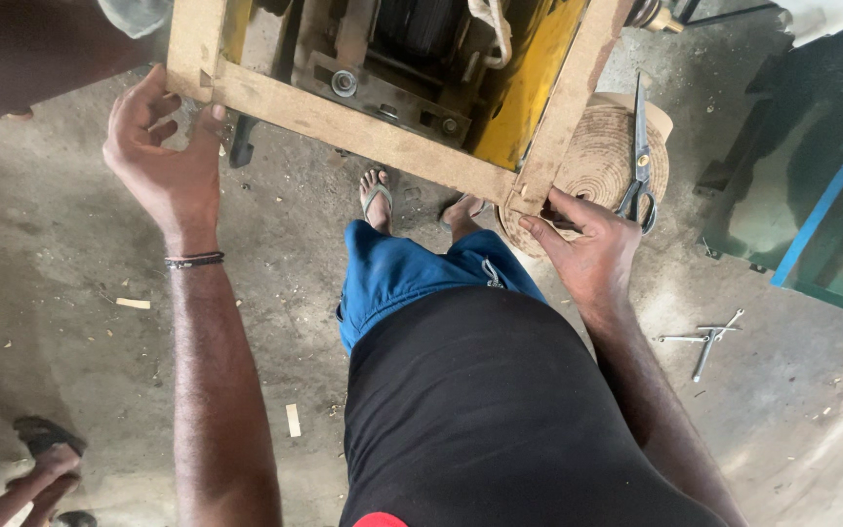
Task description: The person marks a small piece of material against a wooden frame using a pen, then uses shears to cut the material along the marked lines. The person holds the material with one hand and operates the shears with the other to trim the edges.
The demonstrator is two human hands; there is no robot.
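Only the head view to go on, so here's what I've got looking straight down: my left hand [163,161] is wrapped around the near left corner of a wooden frame [363,127], thumb on the front rail and fingers curled over the side piece, so it's gripping wood. My right hand [587,249] sits at the near right corner with the fingers pinched closed on what looks like a pencil [563,222], tip pressed to the joint; the frame there touches the hand but isn't really held. The frame hangs in front of my knees, above the concrete floor [70,293], with a yellow machine [519,88] showing through it. My guess on handling: stiff, rough timber, not slippery, moderately light by itself, and the corners are the sensible spots to grab since the rails meet there; the joints could rack if twisted. Counting: one frame, one pencil, one round log stump [602,161] just behind the right corner, one pair of scissors [641,166] lying on the stump, and a little cluster of metal tools [709,337] on the floor to the right, three pieces as far as I can tell. Two feet of mine in sandals, plus another person's foot [46,444] at bottom left.
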